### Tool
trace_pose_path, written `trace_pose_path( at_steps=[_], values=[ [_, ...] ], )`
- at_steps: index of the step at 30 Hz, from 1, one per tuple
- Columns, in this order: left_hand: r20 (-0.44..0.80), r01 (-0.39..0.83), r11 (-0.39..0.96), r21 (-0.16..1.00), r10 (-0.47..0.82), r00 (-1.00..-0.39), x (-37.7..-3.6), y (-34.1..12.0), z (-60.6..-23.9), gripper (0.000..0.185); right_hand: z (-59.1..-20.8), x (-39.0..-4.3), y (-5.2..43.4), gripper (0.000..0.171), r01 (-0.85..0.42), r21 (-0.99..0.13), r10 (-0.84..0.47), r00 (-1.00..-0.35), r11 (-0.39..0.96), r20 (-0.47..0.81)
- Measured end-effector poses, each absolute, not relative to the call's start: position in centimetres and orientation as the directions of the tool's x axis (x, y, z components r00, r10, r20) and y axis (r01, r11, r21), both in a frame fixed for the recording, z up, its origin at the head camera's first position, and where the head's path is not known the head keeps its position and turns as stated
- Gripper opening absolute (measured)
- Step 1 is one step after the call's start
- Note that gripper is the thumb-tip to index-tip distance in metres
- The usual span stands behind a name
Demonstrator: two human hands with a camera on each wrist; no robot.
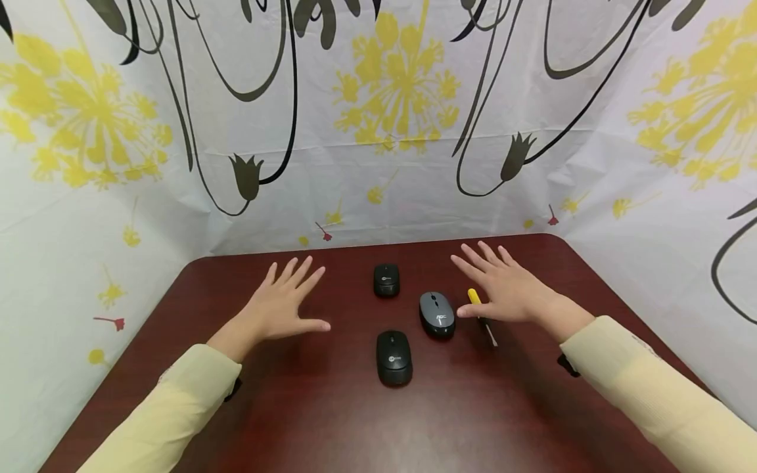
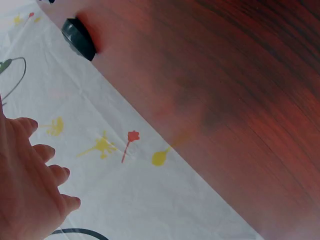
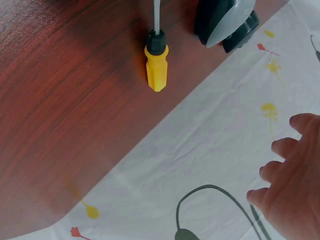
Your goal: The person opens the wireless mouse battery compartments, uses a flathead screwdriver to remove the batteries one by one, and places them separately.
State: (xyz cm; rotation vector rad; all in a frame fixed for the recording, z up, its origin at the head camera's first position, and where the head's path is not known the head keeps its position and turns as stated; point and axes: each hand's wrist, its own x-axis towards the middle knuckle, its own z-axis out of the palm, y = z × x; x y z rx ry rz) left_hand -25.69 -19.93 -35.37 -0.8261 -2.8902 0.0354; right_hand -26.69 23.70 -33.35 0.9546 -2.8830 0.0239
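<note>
Sleeves (image 1: 156,407) are extended; mice (image 1: 437,315) are flanked by outspread left hand (image 1: 279,310) and right hand (image 1: 510,289); screwdriver (image 3: 157,47) is apparently overhung by the latter.

Yellow screwdriver handle (image 3: 157,71) — grey-black mouse (image 1: 437,315) — reddish table (image 1: 319,414)

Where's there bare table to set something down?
Free: the table between the left hand and front mouse, and the stretch nearer you than that mouse. Crowded: around the grey mouse, with the back mouse, screwdriver and right hand close by.
</note>
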Motion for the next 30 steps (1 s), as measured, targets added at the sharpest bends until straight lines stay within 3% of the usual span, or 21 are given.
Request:
trace_pose_path(
  at_steps=[7,14,17,24,30],
  values=[
    [0.177,0.631,0.774,-0.052,0.629,-0.757,-25.2,-19.7,-36.2,0.105,-33.7,-25.9,23.3,0.101,-0.686,-0.006,-0.678,-0.721,0.728,0.14],
    [0.227,0.745,0.666,-0.037,0.732,-0.643,-24.8,-19.2,-37.5,0.101,-35.7,-25.3,22.9,0.091,-0.824,-0.052,-0.787,-0.556,0.564,0.268],
    [0.254,0.799,0.598,-0.068,0.785,-0.566,-24.5,-18.8,-38.0,0.1,-36.7,-25.0,22.4,0.085,-0.861,-0.021,-0.813,-0.488,0.508,0.317],
    [0.332,0.906,0.384,-0.177,0.89,-0.313,-23.9,-17.2,-39.5,0.09,-38.6,-24.1,20.7,0.077,-0.918,0.025,-0.857,-0.361,0.397,0.368],
    [0.361,0.941,0.269,-0.207,0.915,-0.182,-23.7,-15.8,-40.5,0.08,-39.4,-23.9,19.4,0.067,-0.944,0.055,-0.88,-0.282,0.326,0.383]
  ],
)
